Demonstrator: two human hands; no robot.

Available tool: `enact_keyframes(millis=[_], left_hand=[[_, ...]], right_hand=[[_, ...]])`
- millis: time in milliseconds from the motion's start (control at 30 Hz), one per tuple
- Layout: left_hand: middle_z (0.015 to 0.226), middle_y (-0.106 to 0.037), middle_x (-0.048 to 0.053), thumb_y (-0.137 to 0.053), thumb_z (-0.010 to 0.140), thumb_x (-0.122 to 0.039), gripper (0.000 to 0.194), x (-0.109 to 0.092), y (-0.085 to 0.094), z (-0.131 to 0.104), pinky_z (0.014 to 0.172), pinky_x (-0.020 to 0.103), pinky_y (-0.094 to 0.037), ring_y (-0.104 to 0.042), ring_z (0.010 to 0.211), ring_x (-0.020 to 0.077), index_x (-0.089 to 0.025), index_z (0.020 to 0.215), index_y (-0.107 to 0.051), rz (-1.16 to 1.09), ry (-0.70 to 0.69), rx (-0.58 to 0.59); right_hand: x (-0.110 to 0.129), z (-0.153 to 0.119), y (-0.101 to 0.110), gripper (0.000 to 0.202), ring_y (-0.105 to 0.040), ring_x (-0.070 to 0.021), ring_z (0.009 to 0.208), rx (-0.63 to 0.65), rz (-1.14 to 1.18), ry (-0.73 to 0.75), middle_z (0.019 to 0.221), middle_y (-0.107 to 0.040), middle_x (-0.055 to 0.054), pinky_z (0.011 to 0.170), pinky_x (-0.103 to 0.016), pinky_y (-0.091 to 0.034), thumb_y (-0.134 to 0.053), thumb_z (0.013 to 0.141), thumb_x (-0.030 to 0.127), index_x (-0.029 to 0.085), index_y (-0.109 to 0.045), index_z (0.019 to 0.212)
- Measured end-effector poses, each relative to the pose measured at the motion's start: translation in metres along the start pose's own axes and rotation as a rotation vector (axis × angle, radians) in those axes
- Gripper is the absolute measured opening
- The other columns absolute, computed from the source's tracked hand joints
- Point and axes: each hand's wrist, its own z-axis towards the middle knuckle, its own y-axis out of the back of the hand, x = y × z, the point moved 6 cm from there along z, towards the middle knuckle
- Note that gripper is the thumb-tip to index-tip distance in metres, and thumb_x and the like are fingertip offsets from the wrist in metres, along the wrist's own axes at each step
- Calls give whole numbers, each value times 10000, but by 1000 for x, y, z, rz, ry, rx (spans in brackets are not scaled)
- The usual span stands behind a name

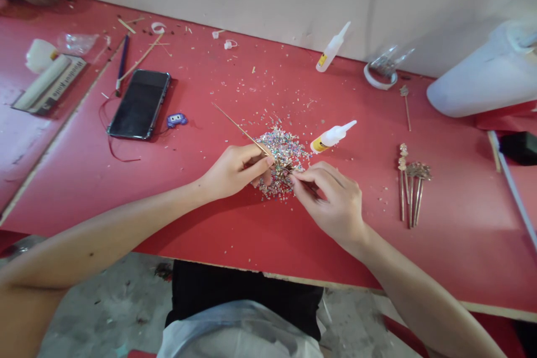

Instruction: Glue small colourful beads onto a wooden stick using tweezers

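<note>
My left hand [241, 170] is closed round a thin golden hair stick [237, 124], whose bare end points up and to the left. The stick's other end, dark and ornamented, lies between my two hands and is partly hidden by fingers. At that end, my right hand [331, 198] is pinched shut; what its fingertips grip is too small to make out. Beneath both hands spreads a pile of shiny multicoloured chips [279, 142]. Just beyond my right hand stands a white glue bottle [331, 137] with a yellow label and pointed nozzle.
Several decorated hair sticks [413, 196] lie to the right. A second glue bottle [331, 47] stands near the wall beside a tape ring [380, 75]. Leftward are a phone [140, 103], a small blue charm [177, 119], a pencil [123, 61] and a knife box [50, 86].
</note>
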Motion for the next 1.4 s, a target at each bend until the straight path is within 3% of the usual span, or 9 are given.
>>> enact_keyframes(millis=[1200,1400], left_hand=[[676,-679,17,-469,975,-259,280,-1,0,2,537,168,-467,-568,528,57,-145,745,-580,51,-11,9],[632,-637,13,-481,975,-312,294,3,0,2,518,183,-468,-561,514,66,-146,746,-566,-63,3,21]], right_hand=[[0,-2,-1,86,-503,-92,551,23,-9,-45,654,-580,17,530,-217,-419,-607,860,123,197,-612,815],[0,-2,9,90,-537,-109,558,-85,84,-111,670,-604,15,527,-243,-459,-639,843,138,224,-635,870]])
